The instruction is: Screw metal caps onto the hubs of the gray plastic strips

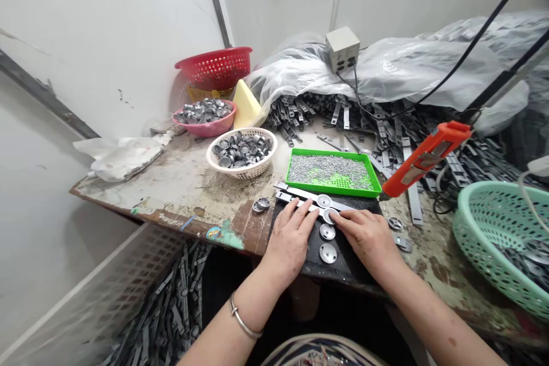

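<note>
My left hand (288,243) lies with its fingers stretched out over a flat metal strip (282,197) on a black mat (315,267). My right hand (369,238) has its thumb and fingertips closed at the edge of a round metal disc (330,216), which sits on that strip. Part of the strip is hidden under my fingers. Just behind lies a second metal strip (295,189) with a round disc (324,201) on it. Two loose discs, one nearer the strip (327,232) and one closer to me (328,253), rest between my hands.
A green tray (334,189) of small metal pieces stands behind the mat, with an orange electric screwdriver (424,160) hanging at its right. Baskets of round parts, white (246,172), pink (210,128) and mint (480,240), surround the area. Strips are heaped under plastic (398,63).
</note>
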Demonstrator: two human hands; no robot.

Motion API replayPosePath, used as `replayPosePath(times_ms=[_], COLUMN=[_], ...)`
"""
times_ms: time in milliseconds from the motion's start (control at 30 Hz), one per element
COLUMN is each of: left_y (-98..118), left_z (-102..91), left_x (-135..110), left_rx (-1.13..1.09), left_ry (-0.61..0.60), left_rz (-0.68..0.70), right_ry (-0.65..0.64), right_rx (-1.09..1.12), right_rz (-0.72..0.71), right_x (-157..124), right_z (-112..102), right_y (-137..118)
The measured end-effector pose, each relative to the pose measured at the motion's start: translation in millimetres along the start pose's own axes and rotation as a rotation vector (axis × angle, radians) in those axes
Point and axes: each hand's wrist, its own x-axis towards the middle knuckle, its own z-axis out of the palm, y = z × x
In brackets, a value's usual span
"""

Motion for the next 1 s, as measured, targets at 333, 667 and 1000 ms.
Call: replayPosePath(times_ms=[333, 667, 1000], left_y=[-7, -9, -10], left_z=[7.1, 8.7, 7.9], left_x=[4, 1, 2], left_rx=[0.091, 0.08, 0.094], left_ry=[-0.089, -0.055, 0.051], left_rz=[0.046, 0.039, 0.076], right_ry=[0.016, 0.232, 0.414], right_rx=[0.04, 0.241, 0.076], right_rz=[0.003, 0.146, 0.637], right_x=[11, 4, 0], right_z=[2, -29, 14], right_y=[0, 21, 136])
